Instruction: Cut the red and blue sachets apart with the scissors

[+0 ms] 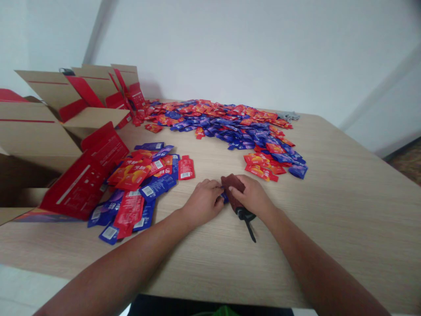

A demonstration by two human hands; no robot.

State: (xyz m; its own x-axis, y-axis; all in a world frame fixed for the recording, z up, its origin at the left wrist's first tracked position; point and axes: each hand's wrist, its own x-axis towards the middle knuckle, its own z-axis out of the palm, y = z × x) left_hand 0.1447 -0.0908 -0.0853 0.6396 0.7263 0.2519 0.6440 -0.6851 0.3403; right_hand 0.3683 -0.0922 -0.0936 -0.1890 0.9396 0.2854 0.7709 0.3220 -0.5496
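Note:
My right hand [251,195] is closed around a brown handheld tool [233,189] with a black end and a short black strap or cord pointing toward me. Its far end meets a small blue sachet [225,197], mostly hidden under my fingers. My left hand [205,199] pinches that sachet from the left, low over the table. Just beyond my left hand lies a single red sachet [186,168] with a barcode. Further left is a loose pile of red and blue sachets [141,180].
Open cardboard boxes with red printed flaps [88,175] stand along the left side. A long heap of red and blue sachets [223,125] curves across the back of the wooden table [342,210]. Some grey scraps [289,116] lie at its right end, near the white wall.

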